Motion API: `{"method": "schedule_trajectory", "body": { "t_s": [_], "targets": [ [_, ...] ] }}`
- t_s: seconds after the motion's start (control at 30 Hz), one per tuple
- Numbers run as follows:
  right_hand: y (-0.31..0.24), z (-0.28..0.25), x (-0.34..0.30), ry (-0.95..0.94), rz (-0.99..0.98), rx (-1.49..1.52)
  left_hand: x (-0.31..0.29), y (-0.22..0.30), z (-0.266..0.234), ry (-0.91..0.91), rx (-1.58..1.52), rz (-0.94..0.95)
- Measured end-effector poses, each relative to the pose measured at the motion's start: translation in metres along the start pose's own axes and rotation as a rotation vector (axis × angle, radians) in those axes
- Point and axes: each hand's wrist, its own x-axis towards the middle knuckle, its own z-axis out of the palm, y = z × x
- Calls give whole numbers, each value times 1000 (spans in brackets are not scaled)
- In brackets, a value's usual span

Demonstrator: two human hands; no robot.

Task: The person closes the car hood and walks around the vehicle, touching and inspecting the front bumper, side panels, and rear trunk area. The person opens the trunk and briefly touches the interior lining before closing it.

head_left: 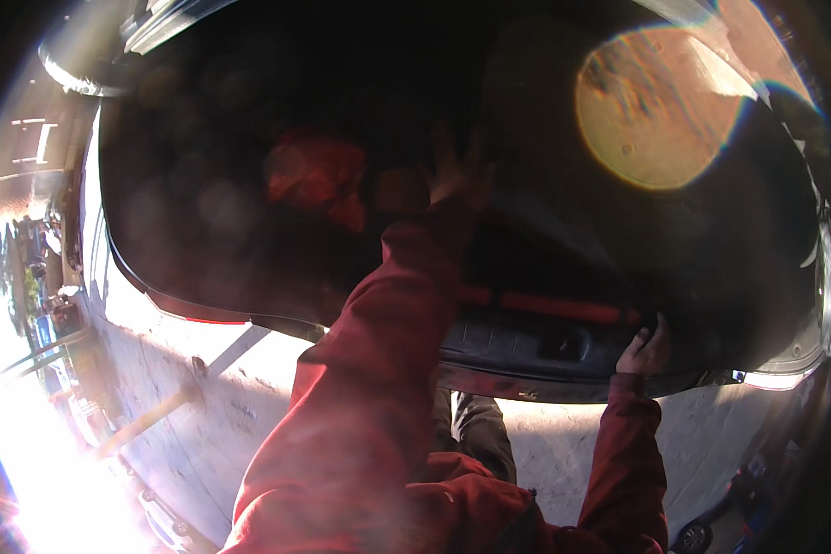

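My left hand (457, 175) reaches deep into the dark open boot of a car, fingers spread. Whether its palm presses on the boot floor is lost in shadow. To its left lies a crumpled red bag or cloth (316, 174), with a dim brownish patch (402, 190) between them. My right hand (646, 347) rests at the boot's rear sill (517, 343), thumb and fingers apart, holding nothing that I can see. Just left of its fingertips ends a long red strip (563, 306) that runs along the inner side of the sill.
Light-coloured pavement (554, 434) lies below the bumper. A yellowish post or bar (152, 420) stands out at the left. Parked cars show at the lower left (164, 522) and lower right (697, 534). Strong sun glare washes out the left edge, and a lens flare covers the upper right.
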Motion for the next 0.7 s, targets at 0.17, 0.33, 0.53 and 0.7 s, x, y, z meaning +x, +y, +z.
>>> {"method": "schedule_trajectory", "body": {
  "t_s": [0.17, 0.33, 0.53, 0.7],
  "targets": [
    [-3, 0, -2, 27, 36, -9, -3, -10, 14, 9, 421, 153],
    [-9, -6, 2, 10, 111, 12, -42, -24, -8, 108, 103, 114],
    [-17, -18, 10, 16, 164, 94, -107, -109, -8, -26, 37, 272],
    [-17, -21, 7, 92, 195, 150, -187, -148, -30, -329, -9, 191]
  ]
}}
